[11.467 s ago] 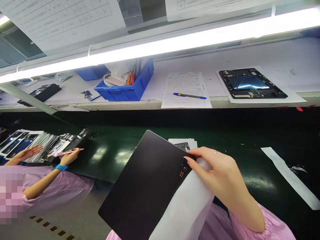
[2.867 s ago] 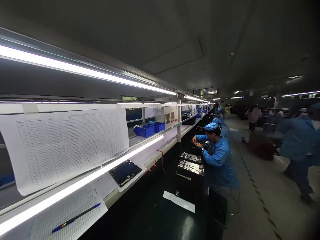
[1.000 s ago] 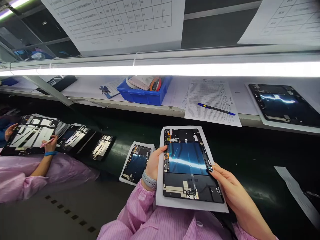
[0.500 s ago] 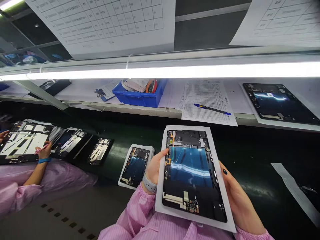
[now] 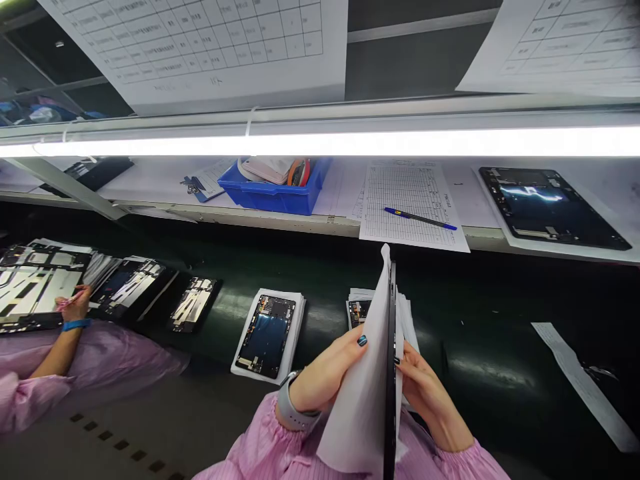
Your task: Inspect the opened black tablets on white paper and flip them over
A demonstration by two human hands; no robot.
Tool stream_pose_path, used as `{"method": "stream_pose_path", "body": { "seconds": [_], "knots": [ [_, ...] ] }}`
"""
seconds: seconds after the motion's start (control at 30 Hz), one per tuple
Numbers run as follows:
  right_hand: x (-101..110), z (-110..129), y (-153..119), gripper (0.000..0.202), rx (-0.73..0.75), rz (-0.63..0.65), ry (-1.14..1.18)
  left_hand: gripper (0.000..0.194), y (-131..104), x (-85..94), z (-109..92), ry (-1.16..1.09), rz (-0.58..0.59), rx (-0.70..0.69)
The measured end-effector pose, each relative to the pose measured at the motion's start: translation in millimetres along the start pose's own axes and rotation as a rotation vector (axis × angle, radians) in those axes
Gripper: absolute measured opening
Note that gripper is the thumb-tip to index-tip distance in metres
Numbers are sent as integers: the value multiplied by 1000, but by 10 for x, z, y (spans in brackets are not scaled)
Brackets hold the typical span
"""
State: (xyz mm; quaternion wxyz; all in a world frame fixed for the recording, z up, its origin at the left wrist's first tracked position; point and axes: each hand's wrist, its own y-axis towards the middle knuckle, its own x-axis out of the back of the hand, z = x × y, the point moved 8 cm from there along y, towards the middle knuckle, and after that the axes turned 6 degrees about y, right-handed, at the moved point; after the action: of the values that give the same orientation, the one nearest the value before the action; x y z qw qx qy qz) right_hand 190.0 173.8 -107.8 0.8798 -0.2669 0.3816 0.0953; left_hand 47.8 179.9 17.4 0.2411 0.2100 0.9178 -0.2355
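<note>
An opened tablet [image 5: 391,373] stands on edge in front of me, so only its thin black side shows. Along its left face hangs a white sheet [image 5: 363,400], bent away from the tablet at the bottom. My left hand [image 5: 330,373], closed, presses the sheet against that side, thumb uppermost. From the right, the fingers of my right hand [image 5: 430,397] close on the tablet's other face; some of the fingertips are hidden. Partly covered behind it lies a stack of tablets and white sheets [image 5: 407,313]. Another opened tablet [image 5: 267,333] rests on sheets left of my hands.
On the shelf stand a blue bin [image 5: 273,193], a printed form [image 5: 400,183] with a pen [image 5: 420,218] on it, and another tablet [image 5: 555,210]. A co-worker's hand [image 5: 75,305] works over panels at left. A paper strip [image 5: 585,387] lies right.
The tablet has turned from lying face up to standing on edge, and its sheet has come partly away from it. A stack behind it has come into view.
</note>
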Motion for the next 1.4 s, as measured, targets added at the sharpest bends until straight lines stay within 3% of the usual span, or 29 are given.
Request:
{"method": "stream_pose_path", "body": {
  "seconds": [0.1, 0.23, 0.4, 0.53, 0.7, 0.83, 0.9, 1.0, 1.1, 1.2, 1.3, 1.4],
  "knots": [
    [19, -45, -13, 36, 15, 6, -17, 46, -67, -88, -120, 162, 45, -107],
    [9, -42, -19, 37, 46, 5, -55, 42, -101, -144, -176, 233, 91, -146],
    [52, 74, -19, 40, 134, -37, -179, 57, -139, -163, -218, 210, 149, -191],
    [223, 405, -133, 39, 358, -159, -345, 69, -156, -5, -163, 270, 119, -197],
    [383, 789, -476, 11, 580, -273, -625, 55, -111, 327, -22, 459, -35, -169],
    [215, 835, -660, 12, 689, -209, -951, 39, -83, 273, -69, 561, 48, -257],
    [117, 799, -704, 19, 708, -188, -967, 36, -75, 205, -112, 501, 102, -302],
    [41, 783, -769, 21, 738, -257, -947, 30, -54, 182, -147, 407, 105, -338],
    [-17, 791, -814, 20, 759, -274, -998, 26, -45, 197, -156, 436, 88, -382],
    [-138, 813, -866, 30, 838, -162, -1137, 25, -52, 245, -160, 545, 42, -416],
    [-221, 789, -905, 46, 881, -75, -1289, 28, -69, 351, -148, 648, -51, -438],
    [-262, 753, -921, 43, 895, -96, -1348, 30, -31, 526, -49, 683, -151, -405]
  ]
}}
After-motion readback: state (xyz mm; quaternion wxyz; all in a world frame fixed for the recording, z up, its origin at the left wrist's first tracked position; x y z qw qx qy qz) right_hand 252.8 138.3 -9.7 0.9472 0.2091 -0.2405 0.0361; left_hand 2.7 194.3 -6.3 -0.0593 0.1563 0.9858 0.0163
